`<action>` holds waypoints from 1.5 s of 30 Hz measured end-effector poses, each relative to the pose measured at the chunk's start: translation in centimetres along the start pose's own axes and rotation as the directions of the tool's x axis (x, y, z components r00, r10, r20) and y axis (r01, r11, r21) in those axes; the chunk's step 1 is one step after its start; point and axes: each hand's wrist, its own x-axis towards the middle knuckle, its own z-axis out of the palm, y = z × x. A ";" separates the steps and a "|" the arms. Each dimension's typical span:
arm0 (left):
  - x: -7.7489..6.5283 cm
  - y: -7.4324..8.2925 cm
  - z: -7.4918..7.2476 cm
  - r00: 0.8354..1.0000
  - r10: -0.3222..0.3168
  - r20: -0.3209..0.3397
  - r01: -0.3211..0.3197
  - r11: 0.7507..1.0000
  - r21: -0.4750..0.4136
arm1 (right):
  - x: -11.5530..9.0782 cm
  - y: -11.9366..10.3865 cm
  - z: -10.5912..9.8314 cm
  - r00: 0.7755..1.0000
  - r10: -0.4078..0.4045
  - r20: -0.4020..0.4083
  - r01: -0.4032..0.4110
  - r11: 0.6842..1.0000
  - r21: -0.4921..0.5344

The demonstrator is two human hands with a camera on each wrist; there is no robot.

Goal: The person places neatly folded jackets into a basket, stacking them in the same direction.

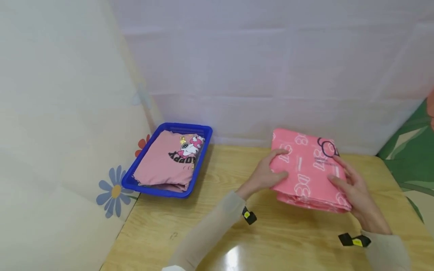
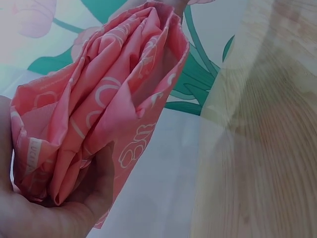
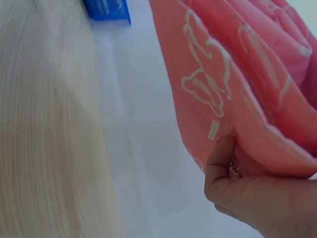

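Both hands hold a folded pink cloth (image 1: 305, 173) with white outline prints and a dark round motif, tilted over the right part of the table. My left hand (image 1: 262, 174) grips its left edge; my right hand (image 1: 356, 194) grips the right edge. In the left wrist view, the left hand (image 2: 59, 213) pinches the stacked layers of the pink cloth (image 2: 109, 99), whose folds show end-on. The right wrist view has the right hand (image 3: 257, 198) with a finger bent over the lower edge of the cloth (image 3: 208, 89).
A blue plastic basket (image 1: 204, 158) stands on the wooden table (image 1: 217, 226) to the left, against the corner. In it lies a folded pink garment (image 1: 162, 160) with a cartoon dog print. White sheets with flower prints form the back wall (image 1: 237, 75) and sides.
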 end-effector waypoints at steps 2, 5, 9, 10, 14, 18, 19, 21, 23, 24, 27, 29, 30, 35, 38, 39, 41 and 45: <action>-0.3 -0.1 -0.5 1.000 -0.004 -0.012 0.004 1.000 -0.009 | 0.2 -0.1 0.5 1.000 0.012 0.024 -0.012 1.000 -0.005; -0.7 -0.2 -1.2 1.000 -0.002 -0.015 0.002 1.000 -0.016 | 0.5 -0.2 1.2 0.998 0.029 0.053 -0.028 0.999 -0.024; -1.1 -0.2 -2.3 1.000 0.024 -0.021 -0.024 1.000 -0.006 | 0.8 -0.3 2.2 0.997 0.040 0.068 -0.036 0.998 -0.059; -1.2 -0.2 -2.6 0.999 0.030 -0.024 -0.030 1.000 -0.002 | 0.9 -0.4 2.5 0.997 0.037 0.069 -0.032 0.997 -0.067; -1.8 0.0 -3.7 0.998 0.039 -0.052 -0.038 0.999 0.018 | 1.5 -0.5 3.6 0.998 0.020 0.063 -0.013 0.993 -0.115; -2.1 0.2 -4.5 0.997 0.039 -0.074 -0.037 0.999 0.037 | 1.9 -0.5 4.6 0.999 0.004 0.051 0.003 0.991 -0.134; -2.2 0.2 -4.6 0.996 0.037 -0.078 -0.034 0.999 0.040 | 2.0 -0.5 4.9 0.999 -0.001 0.049 0.008 0.991 -0.131; -2.4 0.2 -5.0 0.996 0.034 -0.084 -0.031 0.999 0.038 | 2.1 -0.5 5.4 0.999 -0.016 0.047 0.022 0.991 -0.133; -2.6 0.2 -5.4 0.995 0.036 -0.091 -0.033 0.999 0.038 | 2.3 -0.5 5.9 0.998 -0.034 0.045 0.040 0.990 -0.138; -2.7 0.2 -5.6 0.995 0.035 -0.096 -0.031 0.999 0.041 | 2.4 -0.5 6.1 0.998 -0.040 0.046 0.047 0.989 -0.142; -2.9 0.4 -6.2 0.993 0.042 -0.108 -0.036 0.998 0.060 | 2.7 -0.5 6.7 0.998 -0.048 0.044 0.054 0.987 -0.152; -3.0 0.5 -6.5 0.992 0.044 -0.117 -0.036 0.997 0.070 | 2.9 -0.5 7.1 0.998 -0.049 0.044 0.055 0.987 -0.148; -3.0 0.5 -6.7 0.992 0.044 -0.121 -0.035 0.996 0.077 | 3.0 -0.4 7.3 0.998 -0.047 0.044 0.053 0.988 -0.144; -3.1 0.9 -7.5 0.991 0.042 -0.126 -0.031 0.995 0.096 | 3.3 -0.5 8.2 0.998 -0.048 0.031 0.052 0.990 -0.128; -3.3 1.2 -8.3 0.992 0.031 -0.126 -0.018 0.994 0.106 | 3.5 -0.6 9.0 0.998 -0.059 0.038 0.063 0.990 -0.127; -3.4 1.3 -8.6 0.991 0.026 -0.128 -0.012 0.994 0.108 | 3.7 -0.7 9.2 0.997 -0.060 0.044 0.065 0.990 -0.128; -3.5 1.4 -9.3 0.991 0.012 -0.132 0.003 0.994 0.109 | 3.9 -0.8 9.8 0.997 -0.061 0.052 0.067 0.989 -0.135; -3.8 1.7 -11.1 0.988 0.017 -0.151 0.003 0.992 0.129 | 4.6 -1.2 11.4 0.997 -0.049 0.065 0.058 0.988 -0.146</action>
